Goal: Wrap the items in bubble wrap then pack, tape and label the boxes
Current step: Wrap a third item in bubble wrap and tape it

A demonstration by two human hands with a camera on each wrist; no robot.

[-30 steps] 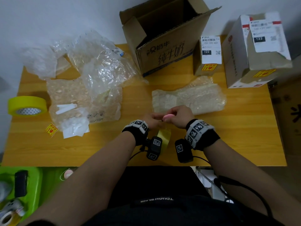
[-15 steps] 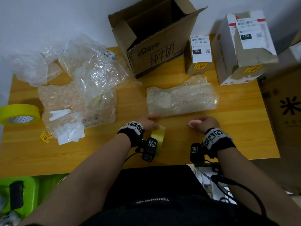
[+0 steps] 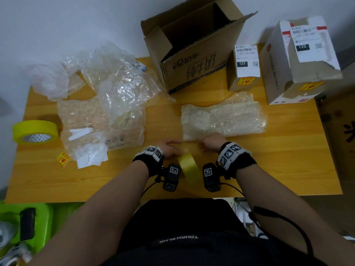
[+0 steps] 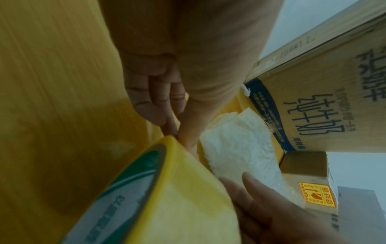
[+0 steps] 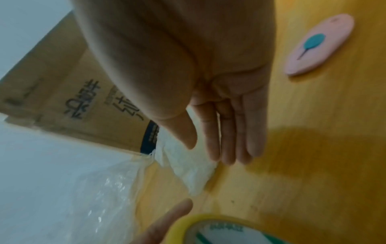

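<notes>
A small yellow tape roll (image 3: 189, 167) stands on edge between my wrists. My left hand (image 3: 172, 148) pinches its top edge (image 4: 167, 189) between thumb and curled fingers (image 4: 154, 107). My right hand (image 3: 208, 144) lies flat with straight fingers (image 5: 227, 140) and holds nothing. Its fingertips are at the near left corner of the bubble-wrapped item (image 3: 222, 118), and contact is unclear. A pink cutter (image 5: 319, 46) lies on the table to the right of that hand; it does not show in the head view. The open brown carton (image 3: 192, 54) stands behind.
Loose bubble wrap and plastic bags (image 3: 107, 104) cover the table's left half, with a big yellow tape roll (image 3: 35, 131) at the left edge and a yellow sticker (image 3: 63, 159) near it. A small labelled box (image 3: 244, 68) and a white labelled box (image 3: 299, 60) stand back right.
My right hand carried the pink cutter out to the right, laid it on the table and came back empty to the wrapped item's corner. The left hand stayed at the tape roll.
</notes>
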